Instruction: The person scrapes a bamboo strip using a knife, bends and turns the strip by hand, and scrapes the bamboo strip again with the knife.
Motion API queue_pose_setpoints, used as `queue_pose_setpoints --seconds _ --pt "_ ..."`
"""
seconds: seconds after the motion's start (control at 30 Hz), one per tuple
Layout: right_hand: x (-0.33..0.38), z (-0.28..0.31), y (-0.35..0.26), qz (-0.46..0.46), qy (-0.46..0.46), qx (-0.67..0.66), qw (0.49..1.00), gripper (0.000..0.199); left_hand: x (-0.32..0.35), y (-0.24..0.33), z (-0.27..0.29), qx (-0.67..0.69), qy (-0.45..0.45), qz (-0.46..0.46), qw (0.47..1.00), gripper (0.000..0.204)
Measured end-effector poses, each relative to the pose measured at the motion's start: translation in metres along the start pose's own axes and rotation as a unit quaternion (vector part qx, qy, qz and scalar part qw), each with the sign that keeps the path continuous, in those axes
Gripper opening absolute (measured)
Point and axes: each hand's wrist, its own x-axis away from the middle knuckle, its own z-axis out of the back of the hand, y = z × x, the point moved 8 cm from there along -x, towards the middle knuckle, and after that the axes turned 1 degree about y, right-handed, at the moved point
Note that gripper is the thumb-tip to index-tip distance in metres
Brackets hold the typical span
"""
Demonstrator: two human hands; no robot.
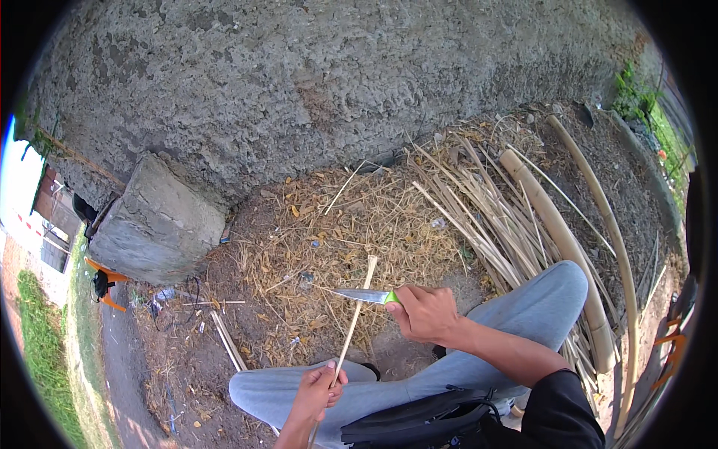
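Note:
My right hand [428, 316] is closed round the green handle of a knife [359, 295]. Its blade points left and lies across a thin bamboo strip [348, 340], a little below the strip's far end. Low in the view, my left hand [319, 391] is closed round the same strip over my left leg. The strip slants up and away from that hand, its far end slightly wider and pale. Whether the blade cuts into the strip or only rests on it, I cannot tell.
A heap of split bamboo strips [486, 217] lies right of my legs, beside a thick bamboo pole [557, 243] and a curved pole [598, 202]. Shavings [329, 217] cover the ground ahead. Beyond rises a rough wall [314, 90], with a concrete block [161, 217] at left.

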Motion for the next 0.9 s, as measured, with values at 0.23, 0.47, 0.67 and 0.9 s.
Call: queue_pose_setpoints --seconds 0.23,0.47,0.67,0.9 --pt "0.011 -0.029 -0.002 0.031 -0.039 0.116 0.992 0.034 0.009 -0.006 0.001 -0.142 0.111 -0.157 0.971 0.044" --pt "-0.026 0.009 0.145 -0.242 0.019 0.184 0.952 0.038 0.03 -0.028 0.01 -0.089 0.089 0.049 0.991 0.039" --pt "-0.006 -0.022 0.012 -0.029 -0.022 -0.054 0.998 0.031 0.0 -0.037 0.0 0.073 -0.012 0.12 0.99 0.053" --pt "0.012 -0.033 -0.001 -0.006 -0.042 -0.04 0.998 0.03 0.003 -0.018 -0.011 -0.025 -0.037 0.032 0.998 0.056"
